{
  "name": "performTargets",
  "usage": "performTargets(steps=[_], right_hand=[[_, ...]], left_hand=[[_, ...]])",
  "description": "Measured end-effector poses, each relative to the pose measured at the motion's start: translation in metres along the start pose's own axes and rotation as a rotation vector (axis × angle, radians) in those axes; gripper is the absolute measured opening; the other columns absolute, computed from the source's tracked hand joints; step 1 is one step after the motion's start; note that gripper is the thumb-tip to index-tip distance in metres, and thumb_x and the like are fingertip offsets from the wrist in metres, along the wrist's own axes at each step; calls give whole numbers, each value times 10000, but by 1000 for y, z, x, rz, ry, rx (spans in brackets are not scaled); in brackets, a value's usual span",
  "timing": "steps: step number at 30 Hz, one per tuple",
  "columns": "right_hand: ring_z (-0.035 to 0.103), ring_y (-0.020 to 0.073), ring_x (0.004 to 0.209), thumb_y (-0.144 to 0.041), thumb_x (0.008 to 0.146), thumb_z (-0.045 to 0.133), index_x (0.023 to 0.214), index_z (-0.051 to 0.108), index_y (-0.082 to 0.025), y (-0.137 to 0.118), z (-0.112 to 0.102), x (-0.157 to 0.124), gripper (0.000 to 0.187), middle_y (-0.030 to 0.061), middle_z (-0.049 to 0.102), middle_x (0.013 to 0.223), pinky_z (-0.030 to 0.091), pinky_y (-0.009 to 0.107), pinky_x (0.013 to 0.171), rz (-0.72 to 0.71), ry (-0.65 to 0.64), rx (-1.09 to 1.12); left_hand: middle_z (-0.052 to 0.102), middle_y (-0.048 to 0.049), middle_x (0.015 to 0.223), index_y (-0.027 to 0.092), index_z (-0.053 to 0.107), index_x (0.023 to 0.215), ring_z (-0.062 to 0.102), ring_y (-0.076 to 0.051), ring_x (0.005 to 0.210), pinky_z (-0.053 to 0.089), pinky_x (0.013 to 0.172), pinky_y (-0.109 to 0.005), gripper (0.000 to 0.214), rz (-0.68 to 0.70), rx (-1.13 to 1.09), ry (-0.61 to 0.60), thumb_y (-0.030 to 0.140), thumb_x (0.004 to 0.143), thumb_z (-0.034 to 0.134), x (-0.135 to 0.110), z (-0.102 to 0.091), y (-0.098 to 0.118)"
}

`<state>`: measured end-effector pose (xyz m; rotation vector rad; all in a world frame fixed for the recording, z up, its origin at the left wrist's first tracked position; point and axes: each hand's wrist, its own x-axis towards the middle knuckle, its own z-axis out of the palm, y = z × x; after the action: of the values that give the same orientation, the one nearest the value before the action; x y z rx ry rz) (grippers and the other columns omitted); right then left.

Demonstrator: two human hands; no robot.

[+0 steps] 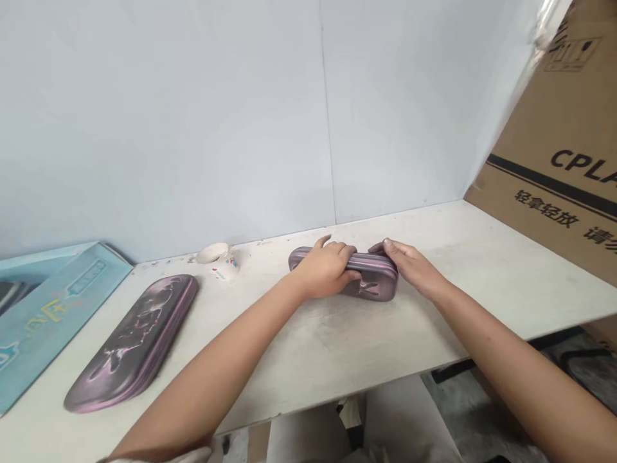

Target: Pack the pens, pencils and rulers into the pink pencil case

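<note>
A purple zip-up pencil case (371,276) lies on the white table (337,347), a little past the middle. My left hand (326,265) lies over its left half with the fingers curled round its top edge. My right hand (409,262) grips its right end, fingertips pressed on the seam near the top. A second purple case (135,337), flat and closed, lies at the left, apart from both hands.
A light blue box (43,308) lies at the far left edge. A small white item with coloured dots (219,257) sits by the back wall. A large cardboard carton (563,141) stands on the right. The table's front edge (385,379) runs below my forearms.
</note>
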<state>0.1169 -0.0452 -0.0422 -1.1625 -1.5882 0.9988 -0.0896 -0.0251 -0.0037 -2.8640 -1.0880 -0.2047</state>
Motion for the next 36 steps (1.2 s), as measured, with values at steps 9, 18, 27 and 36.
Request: performTargets(steps=[9,18,27,36], right_hand=[[569,237,1017,-508,783,542,1150,547,-196,27,32,1,482,85,613,1135,429,391,886,-16,-168,-150],[614,184,761,-332,895,374,765,616,-187,23,69,15,311,47,675,774,421,297,710,-266,47,-509],[564,198,799,-135,864,387,794,640,-221,30,-41,13,276,43,673,767,330,391,918,-704,-70,-1346],[503,176,708,-86,868,353,725,604,-203,-64,-23,45,312,41,609,675,370,356,800,-1165,-445,-1605]], left_hand=[[608,-88,1110,163,489,1141,545,-243,1048,365,923,-404,383,-286,-148,177,395,882,329,-20,-10,-38],[652,-56,1009,188,506,1126,595,-232,937,425,817,-367,377,-472,-262,262,410,878,329,-46,-14,-54],[607,-107,1058,142,506,1101,534,-257,999,341,888,-416,422,-218,95,194,465,890,336,-10,15,-1],[605,-131,954,116,563,943,531,-281,915,353,748,-414,429,-236,151,266,481,879,347,14,31,32]])
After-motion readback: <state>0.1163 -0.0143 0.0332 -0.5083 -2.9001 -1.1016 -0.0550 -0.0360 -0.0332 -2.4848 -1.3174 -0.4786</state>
